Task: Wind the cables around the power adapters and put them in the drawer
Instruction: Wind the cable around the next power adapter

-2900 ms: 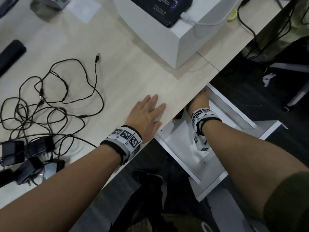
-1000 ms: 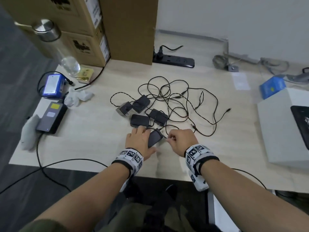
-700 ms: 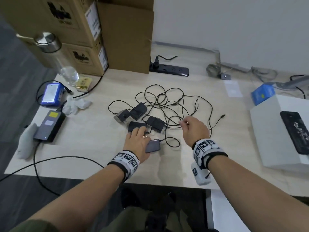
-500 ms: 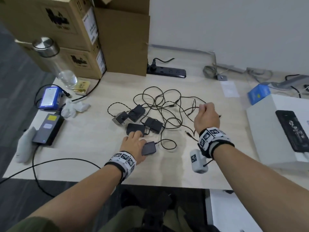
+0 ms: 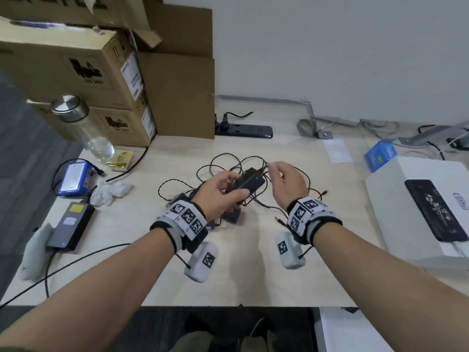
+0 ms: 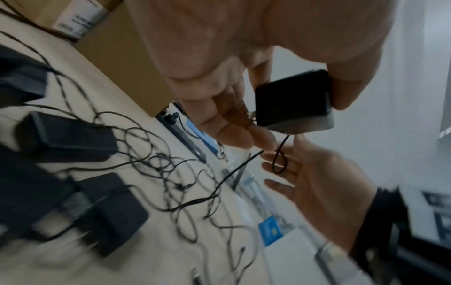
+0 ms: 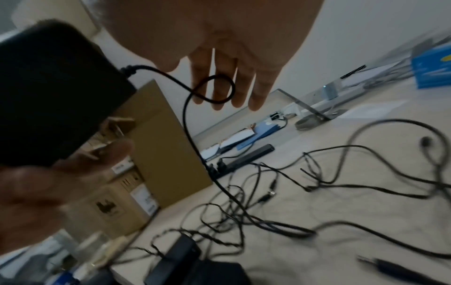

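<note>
My left hand [image 5: 220, 191] holds a black power adapter [image 5: 250, 185] in the air above the desk, thumb on one side and fingers on the other [image 6: 219, 86]. Its thin black cable [image 7: 187, 115] leaves the adapter's end [image 6: 292, 100] and drops to the desk. My right hand [image 5: 286, 181] is just right of the adapter with its fingers straight and spread [image 7: 231, 67]. A small loop of the cable [image 6: 278, 164] lies across them. More black adapters [image 5: 232, 215] and tangled cables [image 5: 228, 161] lie on the desk below. A white drawer edge [image 5: 355, 331] shows under the desk at bottom right.
Cardboard boxes [image 5: 101, 72] and a water bottle [image 5: 83, 128] stand at the back left. A black power strip [image 5: 243, 129] lies at the back. A white box with a phone on it [image 5: 418, 212] stands at the right. At the left lie a blue device [image 5: 73, 177] and a grey power brick [image 5: 71, 224].
My left hand has lifted the adapter off the desk. My right hand, which had drawn the cable out to the right, has come back to the adapter's end.
</note>
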